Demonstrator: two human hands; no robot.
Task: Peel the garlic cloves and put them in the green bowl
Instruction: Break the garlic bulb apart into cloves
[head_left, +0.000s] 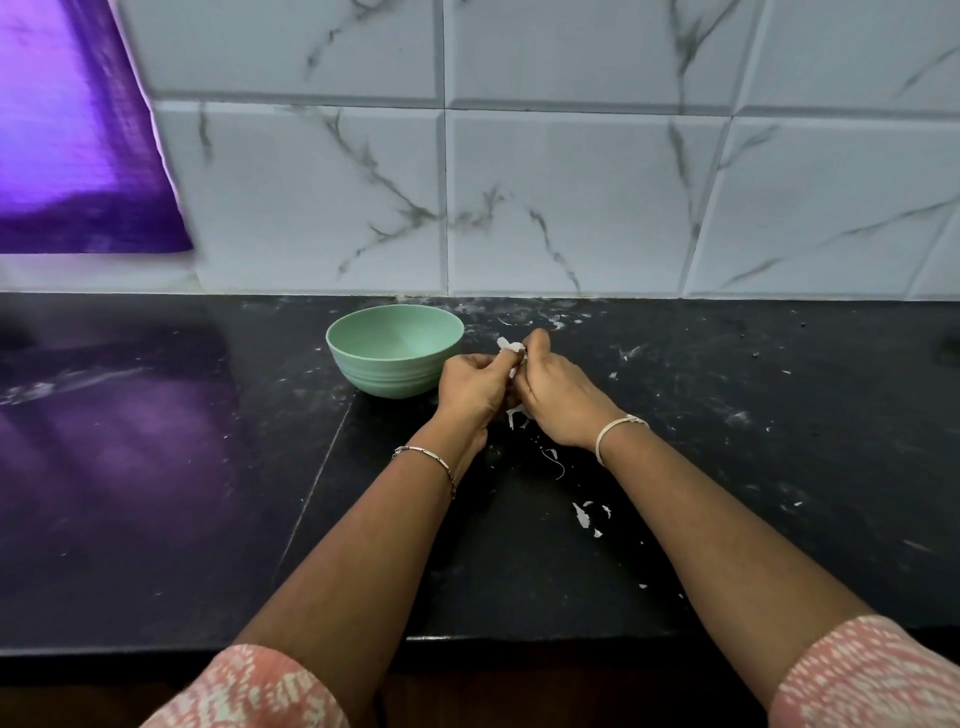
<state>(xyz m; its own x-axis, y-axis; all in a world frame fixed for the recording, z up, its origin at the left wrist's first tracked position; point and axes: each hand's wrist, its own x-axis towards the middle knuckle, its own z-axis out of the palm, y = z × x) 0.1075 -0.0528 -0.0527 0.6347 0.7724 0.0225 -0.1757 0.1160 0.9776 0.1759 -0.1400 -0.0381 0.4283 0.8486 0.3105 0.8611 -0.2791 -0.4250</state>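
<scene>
A green bowl (363, 371) stands on the black counter, just left of my hands; its visible inside looks bare. My left hand (470, 389) and my right hand (556, 400) meet knuckle to knuckle right of the bowl, fingers curled around a garlic clove (509, 349) with white skin sticking up between the fingertips. The clove itself is mostly hidden by my fingers. More white peel (517, 415) hangs below the hands.
Scraps of white garlic skin (587, 514) lie scattered on the black counter (727, 467) under and right of my arms. A marbled white tile wall (571, 208) backs the counter. A purple glowing panel (67, 130) is at the upper left.
</scene>
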